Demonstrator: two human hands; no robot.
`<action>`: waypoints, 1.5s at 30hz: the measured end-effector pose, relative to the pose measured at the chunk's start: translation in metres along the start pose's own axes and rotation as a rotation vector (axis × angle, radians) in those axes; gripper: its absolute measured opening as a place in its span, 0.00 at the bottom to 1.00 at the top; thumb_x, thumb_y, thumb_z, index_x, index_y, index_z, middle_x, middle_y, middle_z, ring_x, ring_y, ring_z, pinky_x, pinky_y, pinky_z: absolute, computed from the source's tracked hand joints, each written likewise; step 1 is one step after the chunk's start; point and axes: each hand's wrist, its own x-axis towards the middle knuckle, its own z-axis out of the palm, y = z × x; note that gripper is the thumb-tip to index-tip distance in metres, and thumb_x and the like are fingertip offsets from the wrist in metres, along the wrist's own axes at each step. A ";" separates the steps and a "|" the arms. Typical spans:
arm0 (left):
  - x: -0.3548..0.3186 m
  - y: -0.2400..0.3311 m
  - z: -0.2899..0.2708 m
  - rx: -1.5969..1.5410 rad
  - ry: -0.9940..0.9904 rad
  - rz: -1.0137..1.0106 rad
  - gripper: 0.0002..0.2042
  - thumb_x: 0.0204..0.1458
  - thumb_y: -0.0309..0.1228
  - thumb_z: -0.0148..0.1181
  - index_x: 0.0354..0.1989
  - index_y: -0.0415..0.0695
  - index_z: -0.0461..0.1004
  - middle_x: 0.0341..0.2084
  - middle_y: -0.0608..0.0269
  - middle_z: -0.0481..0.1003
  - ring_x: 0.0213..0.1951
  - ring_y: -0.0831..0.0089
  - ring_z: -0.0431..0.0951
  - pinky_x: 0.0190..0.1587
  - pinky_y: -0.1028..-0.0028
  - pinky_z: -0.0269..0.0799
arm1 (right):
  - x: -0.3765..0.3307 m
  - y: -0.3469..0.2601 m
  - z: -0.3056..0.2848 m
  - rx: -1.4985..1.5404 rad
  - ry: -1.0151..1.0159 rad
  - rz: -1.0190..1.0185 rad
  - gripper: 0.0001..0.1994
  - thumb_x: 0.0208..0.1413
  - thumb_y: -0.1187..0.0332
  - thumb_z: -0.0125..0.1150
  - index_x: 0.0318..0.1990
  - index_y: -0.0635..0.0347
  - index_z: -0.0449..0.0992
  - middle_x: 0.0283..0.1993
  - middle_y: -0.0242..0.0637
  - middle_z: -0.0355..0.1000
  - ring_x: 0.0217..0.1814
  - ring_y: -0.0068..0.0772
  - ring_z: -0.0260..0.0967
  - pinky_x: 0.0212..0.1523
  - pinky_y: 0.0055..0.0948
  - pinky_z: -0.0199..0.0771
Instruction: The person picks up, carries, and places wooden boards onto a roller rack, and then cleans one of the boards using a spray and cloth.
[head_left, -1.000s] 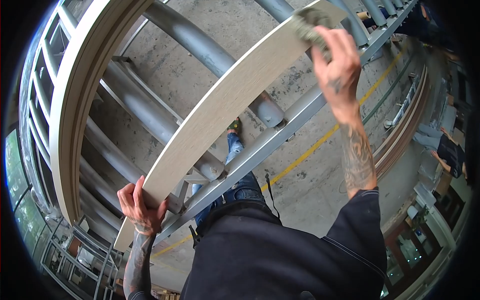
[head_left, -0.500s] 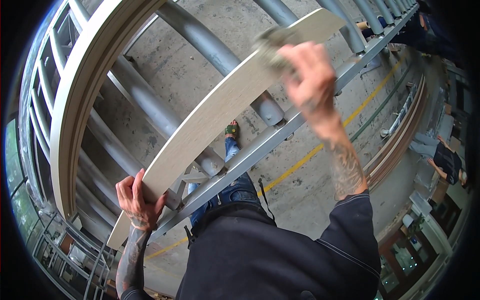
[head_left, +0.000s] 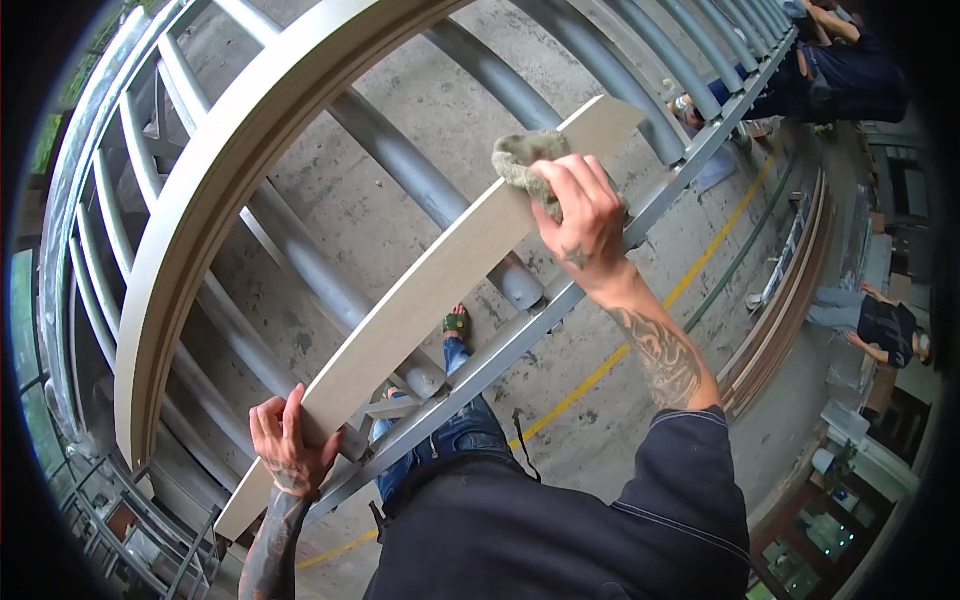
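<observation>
Pale, smooth wood makes up the long flat board (head_left: 430, 290) that runs on a slant from the left hand (head_left: 288, 445) up to just past the right hand (head_left: 580, 210), lying across the grey metal roller rack (head_left: 520, 345). The left hand is curled shut round the board's near edge, thumb on one side and fingers wrapped over the other, close to the lower end. The right hand is closed on a crumpled grey-green cloth (head_left: 520, 155) and presses it flat against the board's face near the far end.

To wipe well, I judge the cloth should stay flat under the palm and travel along the grain in long, overlapping passes, with the left hand clamping firmly so the board does not slide on the rollers.

Beyond the left hand stands a large curved, pale wooden arch frame (head_left: 190, 220). Under both hands lies the bare concrete floor (head_left: 400, 130) with a yellow painted line (head_left: 600, 365). Well past the right hand, other people (head_left: 880, 325) stand beside stacked wooden mouldings (head_left: 785, 300).
</observation>
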 end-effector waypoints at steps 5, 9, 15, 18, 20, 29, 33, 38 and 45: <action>-0.001 0.007 -0.006 -0.012 -0.029 0.002 0.39 0.33 0.42 0.72 0.59 0.47 0.68 0.37 0.53 0.66 0.38 0.56 0.68 0.42 0.56 0.67 | 0.024 0.054 -0.034 -0.078 0.155 0.474 0.10 0.59 0.67 0.56 0.40 0.66 0.75 0.35 0.50 0.76 0.36 0.48 0.76 0.36 0.41 0.74; -0.004 0.004 -0.004 -0.017 -0.002 -0.007 0.40 0.31 0.40 0.74 0.59 0.48 0.68 0.38 0.53 0.67 0.39 0.57 0.68 0.43 0.56 0.67 | -0.024 -0.025 -0.005 0.057 0.002 -0.006 0.11 0.54 0.69 0.61 0.42 0.66 0.76 0.38 0.50 0.74 0.41 0.51 0.75 0.42 0.41 0.75; 0.000 0.002 -0.003 -0.039 0.032 0.019 0.40 0.30 0.40 0.75 0.60 0.50 0.69 0.38 0.59 0.67 0.40 0.60 0.68 0.44 0.61 0.67 | 0.007 -0.016 -0.024 0.014 0.011 0.411 0.10 0.59 0.68 0.57 0.42 0.65 0.76 0.36 0.48 0.77 0.37 0.47 0.76 0.40 0.40 0.74; -0.003 0.000 -0.005 -0.033 0.022 0.017 0.40 0.31 0.41 0.75 0.60 0.51 0.68 0.40 0.60 0.67 0.41 0.62 0.67 0.44 0.63 0.66 | -0.046 -0.115 0.009 0.121 -0.124 -0.023 0.09 0.52 0.68 0.63 0.41 0.57 0.77 0.38 0.43 0.75 0.40 0.42 0.74 0.42 0.38 0.75; -0.009 -0.005 -0.003 -0.054 0.036 0.014 0.41 0.31 0.41 0.75 0.60 0.51 0.68 0.40 0.60 0.67 0.42 0.62 0.67 0.44 0.63 0.65 | -0.078 -0.179 0.011 0.178 -0.265 -0.192 0.10 0.52 0.69 0.63 0.42 0.57 0.77 0.36 0.41 0.74 0.40 0.44 0.73 0.42 0.38 0.75; -0.013 -0.011 -0.003 -0.141 0.089 0.069 0.36 0.41 0.44 0.71 0.61 0.50 0.65 0.42 0.59 0.67 0.44 0.61 0.67 0.46 0.64 0.65 | -0.079 -0.167 0.016 -0.068 0.008 0.031 0.11 0.55 0.67 0.60 0.43 0.64 0.75 0.37 0.51 0.75 0.40 0.54 0.74 0.41 0.42 0.73; -0.015 -0.015 0.001 -0.129 0.130 0.081 0.33 0.44 0.48 0.69 0.58 0.47 0.66 0.42 0.59 0.66 0.46 0.62 0.66 0.45 0.65 0.63 | -0.050 -0.146 0.011 -0.067 0.106 0.471 0.12 0.55 0.65 0.60 0.43 0.63 0.75 0.40 0.51 0.75 0.43 0.57 0.73 0.43 0.43 0.73; -0.020 -0.016 0.003 -0.111 0.132 0.069 0.33 0.45 0.49 0.68 0.58 0.47 0.67 0.42 0.59 0.67 0.47 0.62 0.67 0.45 0.64 0.63 | -0.069 -0.154 0.013 -0.137 0.084 0.259 0.12 0.58 0.65 0.57 0.43 0.64 0.76 0.40 0.51 0.76 0.44 0.57 0.73 0.45 0.43 0.73; -0.017 -0.009 0.002 -0.109 0.111 0.069 0.34 0.42 0.47 0.71 0.58 0.49 0.67 0.41 0.60 0.66 0.45 0.62 0.66 0.45 0.64 0.64 | -0.066 -0.113 -0.001 -0.154 0.035 0.272 0.11 0.54 0.72 0.61 0.44 0.62 0.76 0.42 0.48 0.76 0.47 0.53 0.73 0.46 0.43 0.72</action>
